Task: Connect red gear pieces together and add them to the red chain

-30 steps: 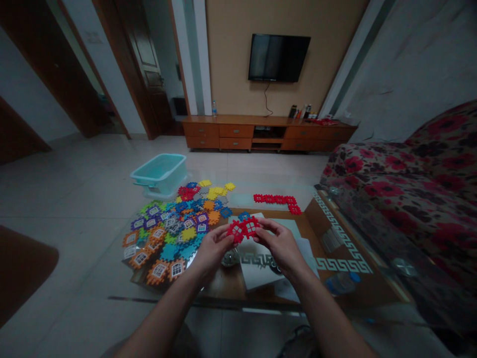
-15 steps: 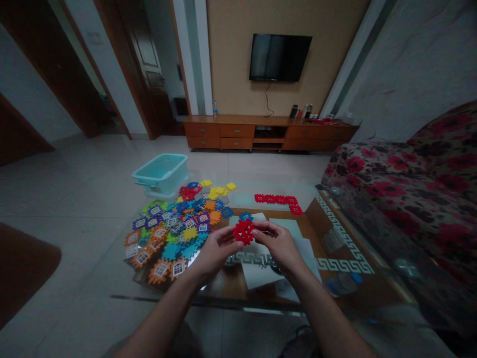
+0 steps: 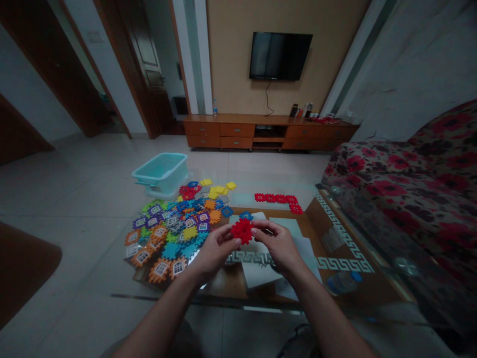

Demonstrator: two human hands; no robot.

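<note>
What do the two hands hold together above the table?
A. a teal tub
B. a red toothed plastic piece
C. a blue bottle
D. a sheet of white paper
B. The left hand and the right hand both pinch the red toothed piece between them, over the table.

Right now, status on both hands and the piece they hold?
Left hand and right hand both pinch the red toothed tiles above the glass table. Loose tile pile sits left, apart. Nothing between.
</note>
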